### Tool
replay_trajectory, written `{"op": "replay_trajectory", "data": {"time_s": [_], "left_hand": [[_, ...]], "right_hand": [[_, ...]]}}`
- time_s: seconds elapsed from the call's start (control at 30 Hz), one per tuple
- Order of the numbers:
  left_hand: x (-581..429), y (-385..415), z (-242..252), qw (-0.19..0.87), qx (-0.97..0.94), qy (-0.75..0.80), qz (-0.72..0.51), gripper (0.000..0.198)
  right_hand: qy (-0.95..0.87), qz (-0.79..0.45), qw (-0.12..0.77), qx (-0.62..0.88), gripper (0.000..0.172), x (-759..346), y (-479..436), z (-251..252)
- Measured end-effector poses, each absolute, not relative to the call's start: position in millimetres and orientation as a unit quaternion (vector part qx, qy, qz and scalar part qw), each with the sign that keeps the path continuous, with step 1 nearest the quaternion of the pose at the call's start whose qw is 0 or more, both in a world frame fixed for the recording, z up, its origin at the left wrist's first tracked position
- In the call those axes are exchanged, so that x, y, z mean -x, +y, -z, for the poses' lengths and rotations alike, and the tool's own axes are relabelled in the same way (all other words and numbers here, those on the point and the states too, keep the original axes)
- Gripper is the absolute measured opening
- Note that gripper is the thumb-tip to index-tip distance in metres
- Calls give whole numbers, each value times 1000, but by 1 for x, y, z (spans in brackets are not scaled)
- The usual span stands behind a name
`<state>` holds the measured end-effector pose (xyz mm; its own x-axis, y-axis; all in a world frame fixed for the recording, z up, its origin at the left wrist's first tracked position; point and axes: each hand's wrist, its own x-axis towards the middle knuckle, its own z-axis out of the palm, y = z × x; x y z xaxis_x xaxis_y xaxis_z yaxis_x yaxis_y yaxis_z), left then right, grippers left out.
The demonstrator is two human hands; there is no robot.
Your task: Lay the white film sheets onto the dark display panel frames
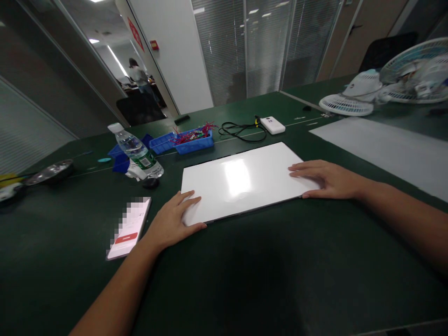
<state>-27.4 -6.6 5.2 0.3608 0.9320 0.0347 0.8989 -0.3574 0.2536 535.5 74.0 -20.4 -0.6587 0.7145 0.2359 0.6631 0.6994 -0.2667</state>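
Note:
A glossy white rectangular board (259, 186), like a small whiteboard, lies on the green table with a bright reflection on its face. My left hand (173, 217) grips its left end, fingers over the top surface and thumb along the front edge. At the right end, my right hand (320, 179) holds the board the same way, its thumb by the front right corner. The undersides of both hands are hidden. To the left of my left hand lies a phone (129, 228) with a lit, partly blurred screen.
Behind the board are a leaning water bottle (138, 154), blue trays (194, 145) with red wires, a black cable (241, 133) and a white box-shaped device (273, 125). White fan parts (353, 100) and a pale sheet (388, 147) lie right. A person (140, 79) stands beyond the doorway.

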Motion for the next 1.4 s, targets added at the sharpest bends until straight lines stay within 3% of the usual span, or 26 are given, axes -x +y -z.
{"op": "replay_trajectory", "data": {"time_s": [1.1,1.23,1.4], "left_hand": [[29,-5,1,94,-813,555,-145,83],[28,-5,1,93,-811,559,-144,83],[26,-5,-1,97,-809,559,-157,75]], "right_hand": [[-873,-122,216,420,48,-528,69,12],[-816,-51,218,534,58,-529,73,11],[-758,-86,196,616,74,-531,72,9]]}}
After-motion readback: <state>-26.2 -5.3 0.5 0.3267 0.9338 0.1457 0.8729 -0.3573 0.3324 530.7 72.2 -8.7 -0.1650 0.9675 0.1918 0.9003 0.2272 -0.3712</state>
